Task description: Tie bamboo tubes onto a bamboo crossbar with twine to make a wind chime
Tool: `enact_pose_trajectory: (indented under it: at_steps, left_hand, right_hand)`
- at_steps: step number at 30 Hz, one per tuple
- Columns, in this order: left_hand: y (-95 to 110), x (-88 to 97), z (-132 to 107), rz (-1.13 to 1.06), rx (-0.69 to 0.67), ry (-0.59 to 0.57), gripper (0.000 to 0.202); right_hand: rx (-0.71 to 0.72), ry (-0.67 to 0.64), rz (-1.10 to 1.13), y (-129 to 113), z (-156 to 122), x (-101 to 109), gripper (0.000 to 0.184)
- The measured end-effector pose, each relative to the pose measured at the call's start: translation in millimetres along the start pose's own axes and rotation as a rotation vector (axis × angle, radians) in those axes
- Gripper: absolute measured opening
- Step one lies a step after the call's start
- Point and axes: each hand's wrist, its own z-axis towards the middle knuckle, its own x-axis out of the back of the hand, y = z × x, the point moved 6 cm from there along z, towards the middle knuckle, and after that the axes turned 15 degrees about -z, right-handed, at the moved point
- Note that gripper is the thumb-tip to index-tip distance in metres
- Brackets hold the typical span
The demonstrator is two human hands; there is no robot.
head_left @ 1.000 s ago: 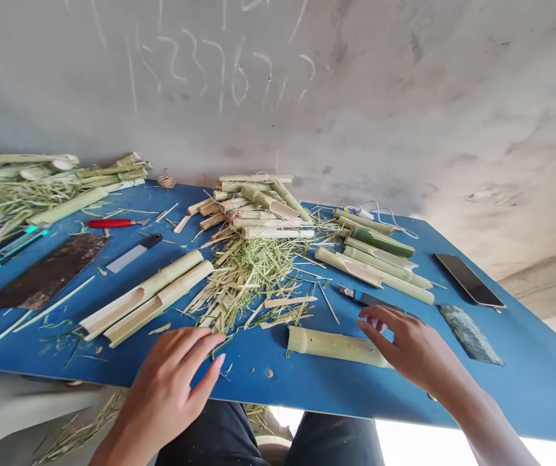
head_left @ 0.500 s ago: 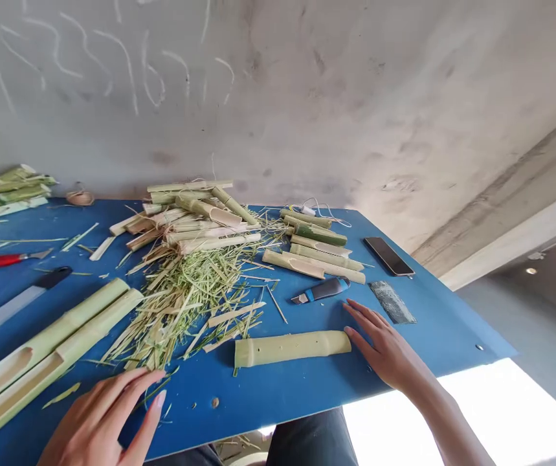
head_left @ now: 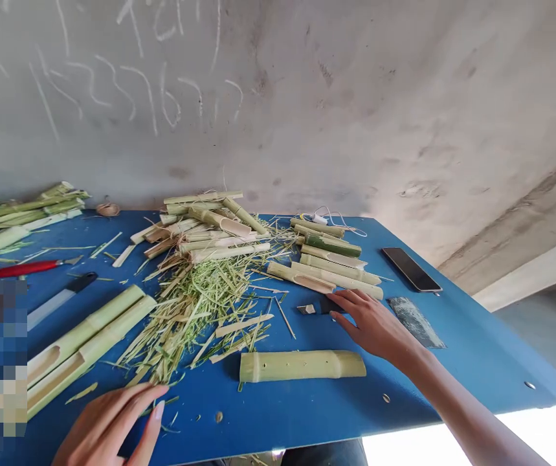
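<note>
A utility knife (head_left: 312, 309) with a short blade lies flat on the blue table. My right hand (head_left: 372, 322) reaches over its handle, fingers stretched and thumb apart; the fingers cover most of the handle, so I cannot see how firmly they touch it. Nearer me is a bamboo piece (head_left: 301, 366) with several small holes, lying crosswise with neither hand on it. At the lower left, my left hand (head_left: 107, 424) rests by the table's front, fingers loosely extended and nothing held. Green and pale bamboo shavings (head_left: 200, 298) spread just beyond it.
Bamboo pieces (head_left: 214, 226) are heaped at the back. Several more (head_left: 338, 259) lie in a row right of them. A phone (head_left: 411, 268) and a dark abrasive sheet (head_left: 416, 321) are at right. Two carved bamboo lengths (head_left: 98, 323), a red-handled tool (head_left: 28, 268) and a black-handled blade (head_left: 59, 301) lie left.
My right hand has moved away from the end of the holed bamboo piece, forward and left onto the utility knife's handle. My left hand stays nearly still. The view has shifted slightly.
</note>
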Motion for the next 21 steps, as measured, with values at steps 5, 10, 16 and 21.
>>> enact_pose_trajectory:
  at_steps: [5,10,16,21]
  left_hand:
    - [16.4,19.7,-3.6,-0.042,-0.016,-0.002,0.03]
    - [7.7,42.7,-23.8,0.036,0.045,0.048,0.027]
    - [-5.0,67.8,-34.0,0.119,0.103,0.079,0.025]
    - [-48.7,108.9,-30.8,0.331,0.248,0.166,0.019]
  right_hand:
    - [0.026,0.062,-0.052,-0.4,13.4,-6.3,0.056]
    - [0.12,0.118,-0.075,-34.7,48.7,13.3,0.059]
    - [0.586,0.258,0.034,-166.7,98.9,59.5,0.044]
    - [0.797,0.275,0.063,-258.0,133.6,89.0,0.036]
